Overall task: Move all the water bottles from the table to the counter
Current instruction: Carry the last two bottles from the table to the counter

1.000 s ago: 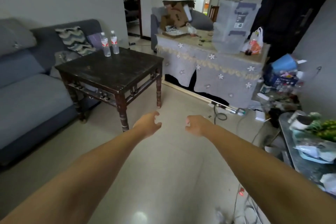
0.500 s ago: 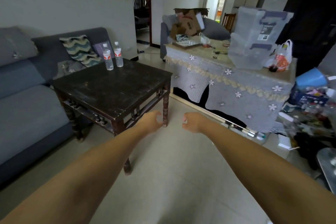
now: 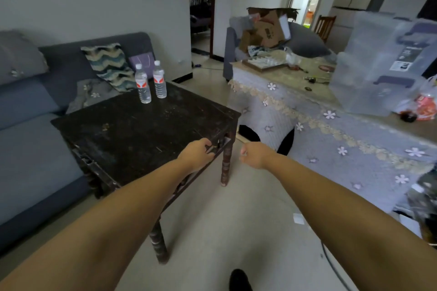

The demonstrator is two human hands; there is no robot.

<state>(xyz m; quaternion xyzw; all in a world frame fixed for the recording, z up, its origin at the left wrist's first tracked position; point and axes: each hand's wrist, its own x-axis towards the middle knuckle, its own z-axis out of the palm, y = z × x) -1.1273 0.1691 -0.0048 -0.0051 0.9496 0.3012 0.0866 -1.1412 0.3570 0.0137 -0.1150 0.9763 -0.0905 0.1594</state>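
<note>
Two clear water bottles with red-and-white labels stand side by side at the far edge of a dark wooden table [image 3: 132, 130]: the left bottle [image 3: 142, 84] and the right bottle [image 3: 159, 80]. My left hand [image 3: 196, 155] hovers over the table's near right corner, fingers curled, holding nothing. Just off that corner, above the floor, my right hand [image 3: 254, 155] is curled into a loose fist, also without anything in it. Both hands are well short of the bottles.
A grey sofa [image 3: 28, 139] with a wave-patterned cushion [image 3: 110, 66] runs along the left behind the table. A counter under a flowered cloth [image 3: 331, 130] stands at right, carrying clear storage bins [image 3: 383, 66], a cardboard box [image 3: 267, 28] and a bag. Tiled floor lies between.
The view has closed in on the table; bottles and table appear larger and nearer. My left hand now sits over the table's corner instead of the floor. Both hands stay curled.
</note>
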